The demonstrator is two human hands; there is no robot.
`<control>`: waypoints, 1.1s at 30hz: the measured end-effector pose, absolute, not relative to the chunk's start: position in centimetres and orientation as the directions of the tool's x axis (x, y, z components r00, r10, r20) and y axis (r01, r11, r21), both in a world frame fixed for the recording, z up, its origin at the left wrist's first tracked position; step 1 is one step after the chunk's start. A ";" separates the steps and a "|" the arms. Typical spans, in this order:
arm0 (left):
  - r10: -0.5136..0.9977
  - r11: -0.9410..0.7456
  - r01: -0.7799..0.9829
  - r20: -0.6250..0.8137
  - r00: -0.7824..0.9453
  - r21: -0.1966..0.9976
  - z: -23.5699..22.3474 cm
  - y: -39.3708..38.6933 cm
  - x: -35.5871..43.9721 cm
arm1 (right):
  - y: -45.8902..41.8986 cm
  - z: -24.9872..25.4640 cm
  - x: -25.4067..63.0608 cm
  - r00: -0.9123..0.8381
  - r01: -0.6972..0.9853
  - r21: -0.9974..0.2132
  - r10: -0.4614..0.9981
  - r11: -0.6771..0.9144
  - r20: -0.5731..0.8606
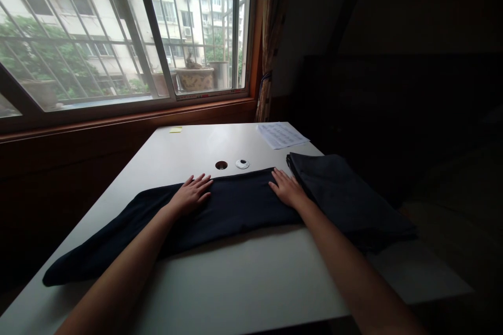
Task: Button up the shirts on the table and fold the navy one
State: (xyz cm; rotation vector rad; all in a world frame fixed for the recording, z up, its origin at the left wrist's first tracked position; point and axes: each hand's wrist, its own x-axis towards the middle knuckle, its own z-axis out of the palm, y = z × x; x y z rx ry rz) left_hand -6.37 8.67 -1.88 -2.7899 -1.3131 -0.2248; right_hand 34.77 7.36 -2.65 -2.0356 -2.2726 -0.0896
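A long dark navy garment, perhaps folded trousers (239, 204), lies flat across the white table. My left hand (190, 193) rests on it left of the middle, fingers stretched out and spread. Toward its right end, my right hand (286, 188) lies flat on the cloth, fingers apart. Just beyond that hand sits a stack of folded dark grey cloth (346, 193), close against the navy garment. The right forearm passes over where the two meet and hides part of them.
The white table (251, 282) carries a printed sheet of paper (282, 135) at the back right and a yellow sticky note (175, 130) at the back left. Two cable holes lie beyond the garment, one with a white grommet (242, 164). A barred window (165, 36) and a tied curtain (267, 63) stand behind.
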 end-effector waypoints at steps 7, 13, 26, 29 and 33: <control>0.704 -0.665 0.746 0.304 0.642 -0.036 0.5 5.6 -6.1 | 4.1 -0.3 29.0 -0.241 0.968 -0.010 0.935 0.253 0.260; 0.779 -0.606 0.795 0.209 0.592 0.009 -1.2 -0.8 -6.7 | -1.3 -1.6 24.2 -0.546 0.816 -0.135 0.826 0.563 0.143; 0.913 -0.407 0.913 0.030 0.406 0.030 -2.1 -1.5 -18.6 | -3.4 -3.7 35.5 -0.186 0.980 -0.039 0.971 0.194 0.150; 0.948 -0.317 0.948 0.026 0.317 0.006 -2.4 -1.1 -20.0 | -3.3 -4.0 35.9 -0.171 0.984 -0.023 0.977 0.175 0.125; 0.959 -0.282 0.959 0.031 0.282 -0.008 -2.7 -0.8 -21.5 | -2.8 -3.2 35.8 -0.130 0.990 -0.052 0.991 0.132 0.040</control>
